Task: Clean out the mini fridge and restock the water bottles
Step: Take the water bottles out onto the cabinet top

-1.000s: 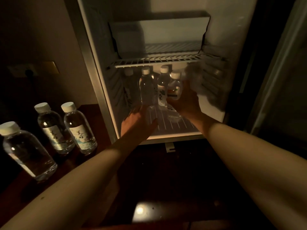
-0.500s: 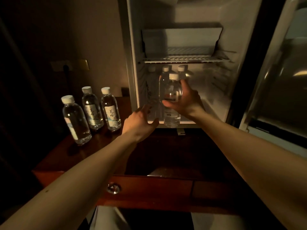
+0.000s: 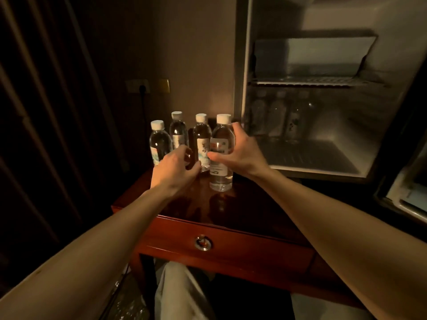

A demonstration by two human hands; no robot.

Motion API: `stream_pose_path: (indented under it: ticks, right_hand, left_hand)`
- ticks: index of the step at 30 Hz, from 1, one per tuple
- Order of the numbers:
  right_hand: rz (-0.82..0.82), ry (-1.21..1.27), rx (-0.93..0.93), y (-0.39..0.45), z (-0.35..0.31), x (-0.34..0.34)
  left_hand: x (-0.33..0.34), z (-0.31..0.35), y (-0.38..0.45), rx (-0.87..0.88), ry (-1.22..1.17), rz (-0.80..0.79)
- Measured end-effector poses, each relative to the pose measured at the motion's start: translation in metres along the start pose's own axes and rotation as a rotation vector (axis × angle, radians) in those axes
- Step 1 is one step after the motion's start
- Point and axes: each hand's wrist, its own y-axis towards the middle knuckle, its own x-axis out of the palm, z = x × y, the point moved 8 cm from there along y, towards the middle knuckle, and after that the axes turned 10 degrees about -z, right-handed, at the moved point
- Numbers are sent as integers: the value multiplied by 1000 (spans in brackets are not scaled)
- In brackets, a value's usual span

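My right hand (image 3: pixel 241 153) grips a clear water bottle with a white cap (image 3: pixel 220 179). It stands upright on the dark wooden table (image 3: pixel 242 211), just left of the open mini fridge (image 3: pixel 323 155). Three more capped bottles (image 3: pixel 179 132) stand in a row right behind and left of it. My left hand (image 3: pixel 174 168) hovers in front of that row with loosely curled fingers and holds nothing. Inside the fridge, three dim bottles (image 3: pixel 277 116) stand at the back left of the floor, under a wire shelf (image 3: pixel 312 82).
The fridge door (image 3: pixel 411 197) hangs open at the far right. A drawer with a metal ring knob (image 3: pixel 203 243) sits under the table's front edge. A wall socket with a plug (image 3: pixel 141 87) is behind the bottles. Dark curtains fill the left.
My right hand lifted the bottle out of the fridge, carried it left and stood it on the table beside the three bottles. My left hand moved left alongside it.
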Motion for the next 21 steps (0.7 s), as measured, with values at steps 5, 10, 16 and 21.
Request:
stream_pose_path:
  ticks: [5,10,16,21]
  right_hand:
    - [10,-3,-10,23,-15,35]
    - [19,-24,0,38,-15,58]
    - [58,-29,24,48,-7,75]
    - [74,-103,74,53,-1,84]
  left_hand:
    - [-12,-26,-8,-19,12,27]
    - [-10,-46,-10,-20,16,17]
    - [-5,-68,-10,-33,7,12]
    - [3,-78,-9,-39,-3,0]
